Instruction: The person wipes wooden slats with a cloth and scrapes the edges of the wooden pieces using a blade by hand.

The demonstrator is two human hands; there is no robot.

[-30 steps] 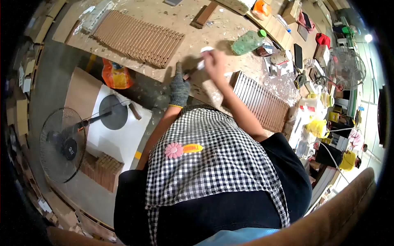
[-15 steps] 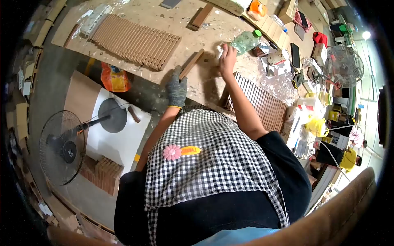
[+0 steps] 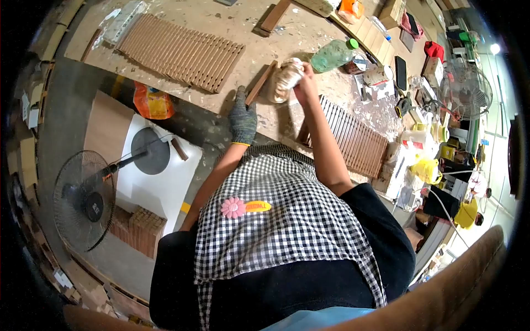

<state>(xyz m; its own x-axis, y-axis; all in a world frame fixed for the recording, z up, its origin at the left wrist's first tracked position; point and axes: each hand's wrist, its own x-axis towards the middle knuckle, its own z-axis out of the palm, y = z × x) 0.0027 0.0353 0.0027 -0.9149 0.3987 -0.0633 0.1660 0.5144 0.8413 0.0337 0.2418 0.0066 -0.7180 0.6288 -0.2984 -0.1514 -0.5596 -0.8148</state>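
Observation:
My left hand point(image 3: 243, 118), in a grey knit glove, grips the lower end of a short brown wooden strip point(image 3: 261, 83) at the table's near edge. My bare right hand point(image 3: 306, 86) is closed on a crumpled whitish-brown wad point(image 3: 286, 81), just right of the strip; its material cannot be told. A green-capped clear bottle point(image 3: 333, 56) stands beyond that hand. Below my right forearm lies a row of wooden strips point(image 3: 353, 132). Another long row of strips point(image 3: 179, 52) lies to the left on the table.
The worktable point(image 3: 221, 22) is spotted with paint or glue. Two wooden pieces point(image 3: 274, 17) lie at its far side. A phone point(image 3: 400, 73) and a white cup point(image 3: 377, 75) are at the right. A standing fan point(image 3: 85, 198) and stacked wood point(image 3: 141, 231) are at lower left.
The crumpled wad has come into view in my right hand, between the hand and the wooden strip. My left hand still grips the strip, which has shifted only slightly.

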